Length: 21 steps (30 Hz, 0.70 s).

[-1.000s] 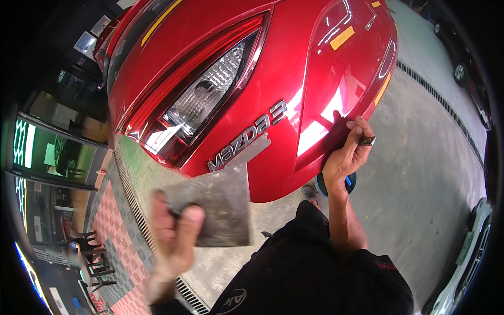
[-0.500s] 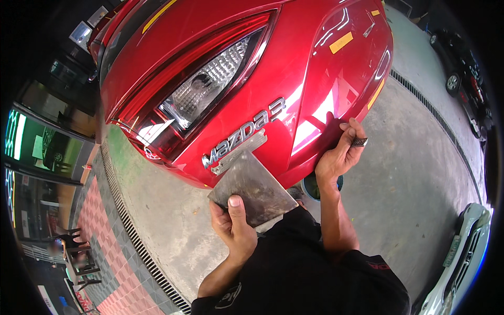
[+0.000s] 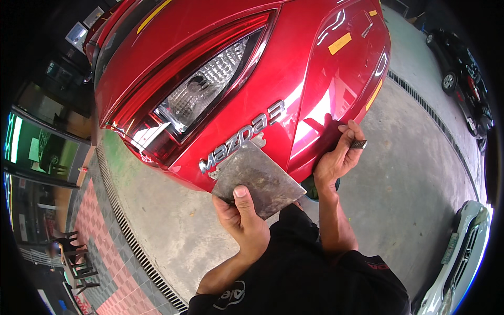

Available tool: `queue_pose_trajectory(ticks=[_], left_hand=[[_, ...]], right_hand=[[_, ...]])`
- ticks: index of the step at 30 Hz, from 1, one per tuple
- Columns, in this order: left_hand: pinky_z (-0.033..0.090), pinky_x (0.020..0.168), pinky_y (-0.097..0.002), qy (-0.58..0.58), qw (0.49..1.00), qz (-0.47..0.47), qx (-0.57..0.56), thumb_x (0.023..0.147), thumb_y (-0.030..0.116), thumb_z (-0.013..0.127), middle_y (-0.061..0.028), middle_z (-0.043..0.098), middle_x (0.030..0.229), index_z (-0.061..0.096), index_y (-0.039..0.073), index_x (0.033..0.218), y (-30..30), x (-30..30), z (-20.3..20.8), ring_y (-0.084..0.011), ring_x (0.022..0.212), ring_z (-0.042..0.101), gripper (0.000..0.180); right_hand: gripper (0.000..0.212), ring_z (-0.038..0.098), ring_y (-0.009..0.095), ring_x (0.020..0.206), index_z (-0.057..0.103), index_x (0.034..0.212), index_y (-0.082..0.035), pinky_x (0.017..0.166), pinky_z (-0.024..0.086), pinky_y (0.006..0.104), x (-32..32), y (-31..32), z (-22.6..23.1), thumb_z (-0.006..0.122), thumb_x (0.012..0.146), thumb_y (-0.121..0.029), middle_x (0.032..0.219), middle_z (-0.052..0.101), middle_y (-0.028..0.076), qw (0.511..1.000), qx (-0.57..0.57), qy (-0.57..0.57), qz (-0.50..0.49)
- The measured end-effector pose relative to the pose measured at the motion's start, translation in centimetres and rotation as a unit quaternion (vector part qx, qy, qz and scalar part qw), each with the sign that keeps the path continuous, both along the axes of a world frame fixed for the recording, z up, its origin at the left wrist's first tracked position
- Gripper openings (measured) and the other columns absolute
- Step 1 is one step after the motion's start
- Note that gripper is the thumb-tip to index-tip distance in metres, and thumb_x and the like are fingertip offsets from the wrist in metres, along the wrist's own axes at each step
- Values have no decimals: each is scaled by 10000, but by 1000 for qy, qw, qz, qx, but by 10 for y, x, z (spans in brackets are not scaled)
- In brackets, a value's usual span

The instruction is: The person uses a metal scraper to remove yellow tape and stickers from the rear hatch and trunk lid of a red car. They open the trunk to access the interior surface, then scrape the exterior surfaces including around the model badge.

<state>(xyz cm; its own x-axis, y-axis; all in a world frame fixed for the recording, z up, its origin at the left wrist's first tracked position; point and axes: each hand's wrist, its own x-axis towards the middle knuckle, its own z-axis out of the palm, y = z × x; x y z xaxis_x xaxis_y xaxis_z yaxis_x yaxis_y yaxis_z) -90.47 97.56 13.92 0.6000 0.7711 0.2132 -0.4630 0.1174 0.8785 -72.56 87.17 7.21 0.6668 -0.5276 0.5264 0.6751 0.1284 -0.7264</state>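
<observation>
My left hand (image 3: 245, 226) grips a thin, square, grey metal plate (image 3: 258, 179) by its lower edge, thumb on top. The plate is tilted, its upper corner in front of the rear corner of a red car (image 3: 281, 68). Behind that corner, a ragged grey patch (image 3: 257, 140) shows just below chrome letters (image 3: 242, 134); the plate hides most of it. I cannot tell whether plate and car touch. To the right, my right hand (image 3: 336, 157) pinches a small dark strip (image 3: 359, 144) between bent fingers, close to the bumper's lower edge.
A clear and red tail light (image 3: 205, 86) lies above the letters. Yellow tape pieces (image 3: 340, 43) stick to the car. A round bucket (image 3: 312, 190) stands partly hidden below the bumper. Floor grates (image 3: 123, 215) run on both sides. A white car (image 3: 459, 257) and a black car (image 3: 462, 79) stand at right.
My left hand and the plate have shifted slightly right, and the plate now covers more of the grey patch. The right hand keeps nearly the same place and grip.
</observation>
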Motion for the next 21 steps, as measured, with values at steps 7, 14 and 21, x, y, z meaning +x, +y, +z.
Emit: queue_pose_trajectory(ticks=[7, 14, 21], left_hand=[[536, 1062, -354, -60, 996, -42, -59, 1162, 238, 636, -85, 664, 1355, 528, 46, 1444, -14, 16, 15, -158, 1200, 647, 358], [547, 1040, -354, -40, 997, -29, -53, 1153, 245, 650, -107, 657, 1352, 511, 35, 1435, -13, 20, 18, -170, 1196, 651, 379], [541, 1022, -342, -18, 1000, -1, -9, 1148, 255, 660, -108, 658, 1336, 515, 11, 1426, -9, 21, 12, -162, 1182, 642, 397]], right_hand=[[220, 597, 122, 1033, 660, 1296, -17, 976, 477, 290, 1, 4, 0, 501, 1210, -141, 1115, 658, 54, 999, 36, -9, 10], [213, 596, 126, 1026, 664, 1276, -25, 970, 474, 300, -1, 3, -2, 497, 1210, -139, 1099, 661, 55, 1000, 28, -8, 1], [210, 590, 133, 1021, 662, 1260, -27, 963, 469, 309, -1, 0, -2, 507, 1211, -159, 1107, 655, 53, 999, -17, 2, -30]])
